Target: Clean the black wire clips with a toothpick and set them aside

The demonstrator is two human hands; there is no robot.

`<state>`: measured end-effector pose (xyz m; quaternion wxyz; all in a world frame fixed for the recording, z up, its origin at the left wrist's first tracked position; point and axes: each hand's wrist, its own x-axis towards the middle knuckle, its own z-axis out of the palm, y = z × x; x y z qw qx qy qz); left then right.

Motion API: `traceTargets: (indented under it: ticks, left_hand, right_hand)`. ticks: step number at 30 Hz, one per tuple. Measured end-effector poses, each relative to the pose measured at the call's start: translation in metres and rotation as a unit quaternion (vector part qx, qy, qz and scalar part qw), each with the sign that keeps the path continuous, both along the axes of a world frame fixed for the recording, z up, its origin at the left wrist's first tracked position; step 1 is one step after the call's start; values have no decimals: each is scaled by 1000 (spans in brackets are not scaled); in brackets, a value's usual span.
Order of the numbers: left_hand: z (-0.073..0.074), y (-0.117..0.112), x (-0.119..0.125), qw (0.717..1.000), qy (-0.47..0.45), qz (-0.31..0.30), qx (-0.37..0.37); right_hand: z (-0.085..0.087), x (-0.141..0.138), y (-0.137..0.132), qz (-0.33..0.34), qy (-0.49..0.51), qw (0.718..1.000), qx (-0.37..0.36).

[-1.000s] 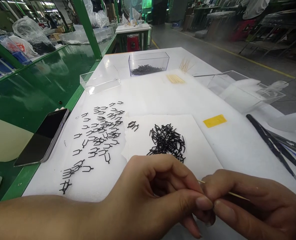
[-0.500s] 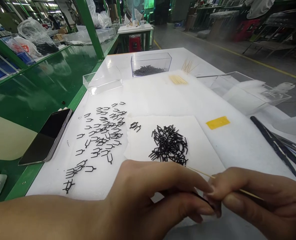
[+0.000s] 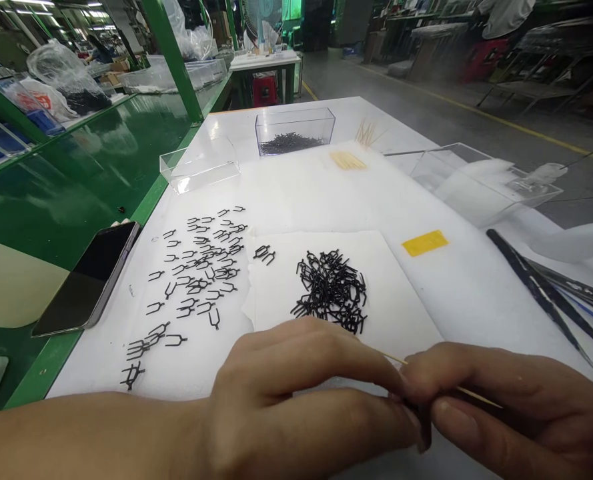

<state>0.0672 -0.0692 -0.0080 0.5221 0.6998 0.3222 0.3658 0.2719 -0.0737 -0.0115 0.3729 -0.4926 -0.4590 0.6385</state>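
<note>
My left hand [image 3: 296, 393] and my right hand [image 3: 506, 413] meet at the bottom of the view, fingertips pinched together. The right hand holds a thin wooden stick [image 3: 471, 395] that pokes out on both sides of its fingers. The left hand's thumb and forefinger pinch a small dark piece where the hands touch; it is mostly hidden. Just beyond the hands lies a heap of black forked clips [image 3: 331, 290] on a white paper sheet [image 3: 401, 313]. More black clips [image 3: 201, 267] are spread singly to the left.
A phone [image 3: 89, 277] lies at the table's left edge. Two clear boxes stand at the back, one [image 3: 199, 163] bare, one [image 3: 293, 133] with dark parts. A yellow tag [image 3: 425, 242], wooden sticks [image 3: 347, 160], a clear tray [image 3: 481, 180] and black strips [image 3: 541, 290] lie to the right.
The hands have stayed pinched together over the table's near edge. The stick shifts slightly in the right hand, its left tip showing less than half a second ago.
</note>
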Motion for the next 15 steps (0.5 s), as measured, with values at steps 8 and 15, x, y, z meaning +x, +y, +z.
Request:
traceTargets:
  ticks: [8,15]
  left_hand:
    - [12,8,-7,978,17,-70,195]
    - [9,5,-10,989,27,-81,120]
  right_hand:
    - [9,2,1,22,22,997,-67]
    - [-5,7,8,55,96,990,-92]
